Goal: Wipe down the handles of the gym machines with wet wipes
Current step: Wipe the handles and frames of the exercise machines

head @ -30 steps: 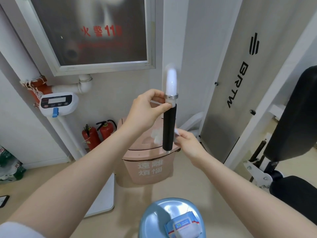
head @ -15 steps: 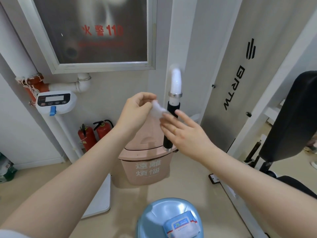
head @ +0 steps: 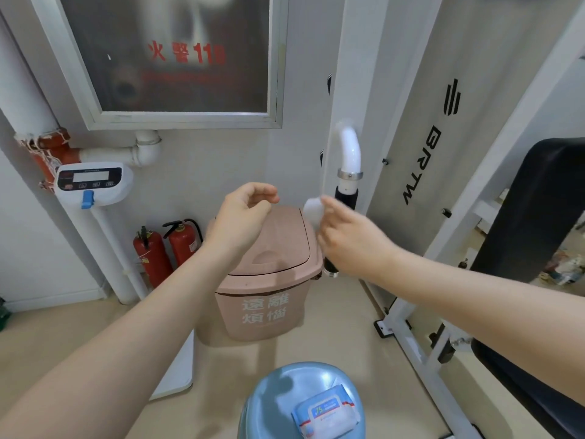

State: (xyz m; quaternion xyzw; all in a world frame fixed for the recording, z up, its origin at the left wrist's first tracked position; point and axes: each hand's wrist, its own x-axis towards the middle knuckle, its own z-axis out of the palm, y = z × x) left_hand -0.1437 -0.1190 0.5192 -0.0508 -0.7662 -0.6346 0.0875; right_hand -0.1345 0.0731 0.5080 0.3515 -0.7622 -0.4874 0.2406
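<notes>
Fingers point(head: 329, 205) of my right hand point(head: 351, 239) pinch the wet wipe point(head: 312, 210); left hand point(head: 242, 217) loosely curled, empty. Mid-wipe step. Next: wrap wipe around black handle point(head: 346, 199), stroke down.

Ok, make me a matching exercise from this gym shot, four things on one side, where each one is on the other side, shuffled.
Things:
1. crumpled white wet wipe
2. pack of wet wipes
3. pink lidded plastic bin
4. two red fire extinguishers

Places:
A. on the round blue stool
B. on the floor against the wall, left of the bin
C. pinched in the right hand
D. on the floor below both hands

Pairs: 1-C, 2-A, 3-D, 4-B
</notes>
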